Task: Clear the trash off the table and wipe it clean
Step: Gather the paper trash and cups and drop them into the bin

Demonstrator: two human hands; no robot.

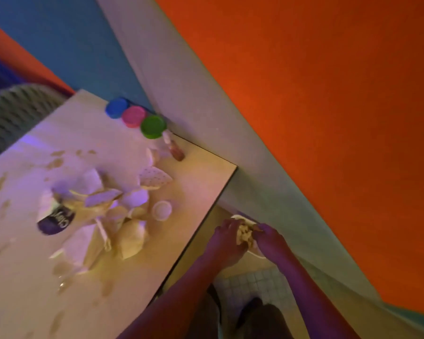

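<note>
Both hands are off the table's right edge, low over the floor; the left hand (pixel 227 237) and right hand (pixel 267 237) curl around a crumpled wad of paper trash (pixel 245 234) pinched between them, with a pale rim just beneath, too blurred to name; back on the table (pixel 194 172) a heap of napkins and wrappers (pixel 103 206) sprawls mid-surface, a dark cup (pixel 55 222) tipped at its left, a small white lid (pixel 161 210) just beside; brown smears (pixel 0 182) streak the near side; three tubs, blue (pixel 116 107), pink (pixel 133 116) and green (pixel 153 126), line the wall.
</note>
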